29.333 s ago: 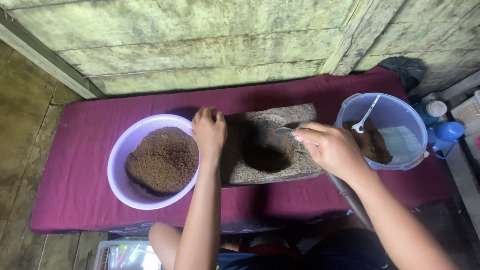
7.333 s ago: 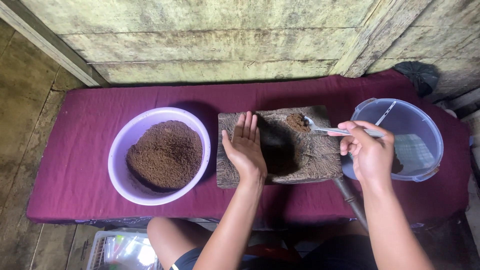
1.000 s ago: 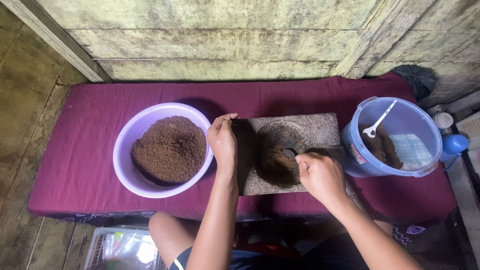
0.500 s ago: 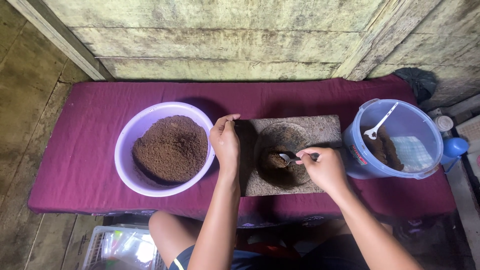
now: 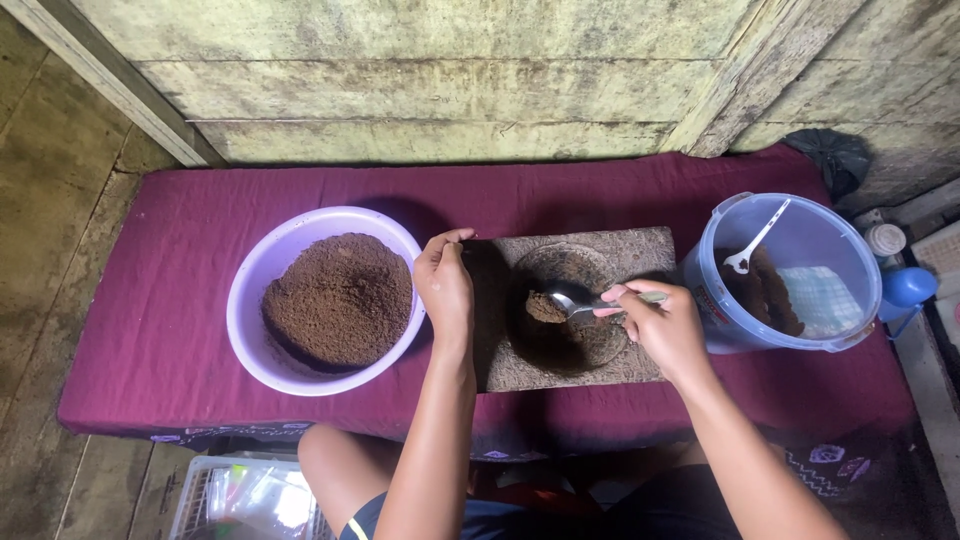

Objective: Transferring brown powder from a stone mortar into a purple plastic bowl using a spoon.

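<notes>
Low in the frame, your knees sit under the near edge of the purple cloth (image 5: pixel 160 330).

Your left hand (image 5: pixel 445 290) curls its fingers on the left edge of the stone slab (image 5: pixel 640 255), in the middle of the frame.

Your right hand (image 5: pixel 662 322) pinches a metal spoon (image 5: pixel 575 300). The spoon tip sits in the round dip of the slab, touching a small brown lump (image 5: pixel 543 308).

Left of the slab, just beside your left hand, is a purple bowl (image 5: pixel 250 300) full of brown powder (image 5: pixel 338 300).

At the right, a blue tub (image 5: pixel 845 260) with a white fork (image 5: pixel 757 240) stands close to your right hand.

There is bare cloth behind the slab, up to the wooden wall (image 5: pixel 420 90).
</notes>
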